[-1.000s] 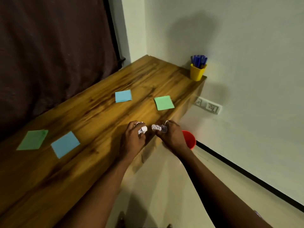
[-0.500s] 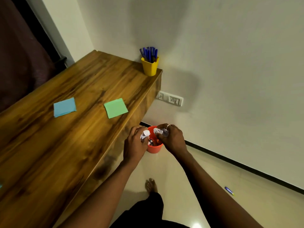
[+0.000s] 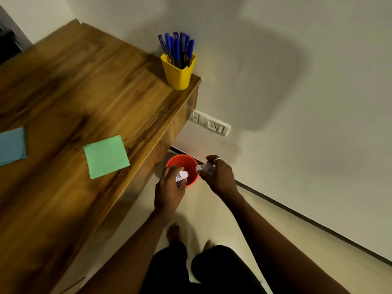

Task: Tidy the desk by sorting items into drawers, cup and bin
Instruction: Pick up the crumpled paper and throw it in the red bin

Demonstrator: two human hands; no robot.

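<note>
1. While the left hand (image 3: 168, 187) and the right hand (image 3: 221, 177) hang over the red bin (image 3: 182, 159), which sits on the floor at the foot of the desk, the waste-paper step is in hand but not done. Neither ball has been dropped.
2. The left hand's fingers are curled round a crumpled white paper ball (image 3: 182, 176), at about six o'clock over the bin's mouth. The right hand pinches a second crumpled paper ball (image 3: 205, 168) between thumb and fingers, at three o'clock by the rim.
3. The pens look sorted: a bunch of blue pens (image 3: 177, 47) stands upright in the yellow cup (image 3: 178, 75) on the desk's far corner, at twelve o'clock from the bin.
4. Two things are left on the wooden desk (image 3: 84, 92). A green sticky note (image 3: 106, 157) lies at nine o'clock from the bin, near the desk's edge. A blue sticky note (image 3: 11, 146) lies farther out the same way, cut by the frame.
5. Those notes probably belong in drawers, but no drawer is in view.
6. The hands partly hide the bin's inside, so what it holds cannot be told. My guess is that the task is past halfway.
</note>
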